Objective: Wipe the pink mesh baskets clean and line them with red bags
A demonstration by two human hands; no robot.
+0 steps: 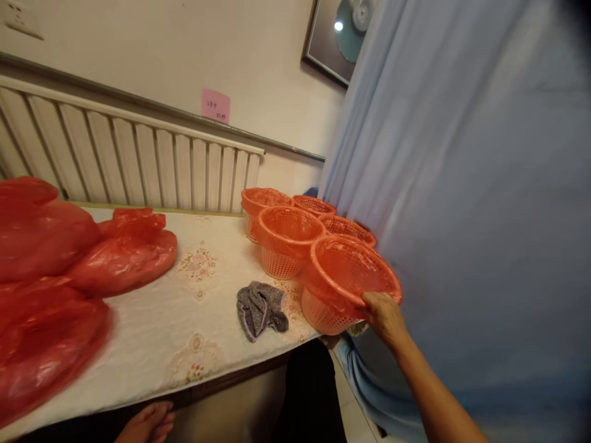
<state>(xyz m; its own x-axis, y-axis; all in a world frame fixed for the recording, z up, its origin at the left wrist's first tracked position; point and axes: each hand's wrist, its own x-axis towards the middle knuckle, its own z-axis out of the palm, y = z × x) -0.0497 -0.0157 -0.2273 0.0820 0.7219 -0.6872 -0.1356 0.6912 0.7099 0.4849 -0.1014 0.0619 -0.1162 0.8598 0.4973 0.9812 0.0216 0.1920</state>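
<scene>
At the table's right end, my right hand (384, 315) grips the rim of the nearest orange plastic basket (323, 304), which is lined with a red plastic bag. My left hand (148, 422) hangs low in front of the table edge, its fingers loosely curled and no object visible in them. Behind the gripped basket stand other lined orange baskets, among them a middle one (281, 261) and a back left one (252, 224). A crumpled grey cloth (261, 307) with a pinkish edge lies to the left of the nearest basket.
Several full red plastic bags (127, 252) take up the left of the table, which has a pale flowered cover (198, 307). A white radiator (138, 160) runs along the wall behind. Close on the right hangs a blue curtain (480, 215). A dark-clothed knee (311, 381) is under the table's front edge.
</scene>
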